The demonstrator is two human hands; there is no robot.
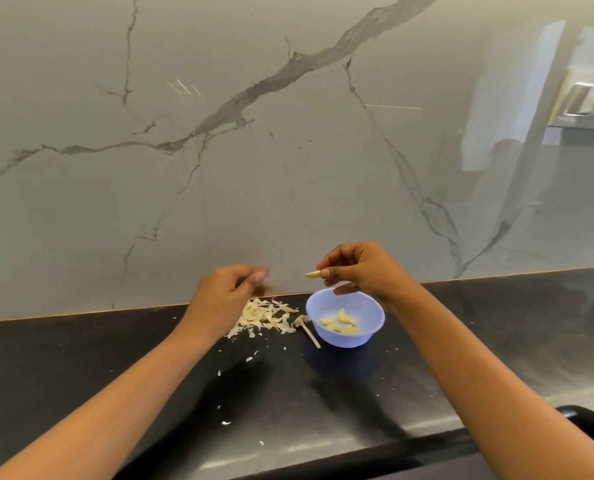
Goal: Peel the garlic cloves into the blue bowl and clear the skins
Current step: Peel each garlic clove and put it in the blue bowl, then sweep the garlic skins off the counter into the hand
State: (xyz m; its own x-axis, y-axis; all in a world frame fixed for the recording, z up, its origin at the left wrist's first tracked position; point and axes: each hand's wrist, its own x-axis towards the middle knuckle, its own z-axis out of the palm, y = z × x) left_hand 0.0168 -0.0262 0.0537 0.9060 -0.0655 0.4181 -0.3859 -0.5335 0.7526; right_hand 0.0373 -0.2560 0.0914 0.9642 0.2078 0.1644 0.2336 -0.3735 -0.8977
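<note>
While the right hand [361, 271] is hanging just above the blue bowl [340, 341], its thumb and first finger are pinching one peeled garlic clove [312, 274]. The clove is pale yellow and is poking out to the left, up in the air over the bowl's left rim. The other fingers of this hand are curling under it.

The bowl is sitting on the black counter [115, 358], close to the grey marble wall [288, 168]. A few peeled cloves [340, 323] are lying together inside the bowl, at the bottom.

The left hand [229, 292] is hovering over the pile of skins [271, 317], which is lying on the counter just left of the bowl. Its fingertips are looking blurry and bunched close to the thumb, so I cannot tell if they are holding a bit of skin or nothing at all.

A thin dry garlic stalk [311, 336] is lying on the counter between the pile and the bowl, right by the bowl's side. Small white flakes [225, 423] are lying here and there on the counter nearer to the person. Both bare arms are reaching forward from the bottom corners.
</note>
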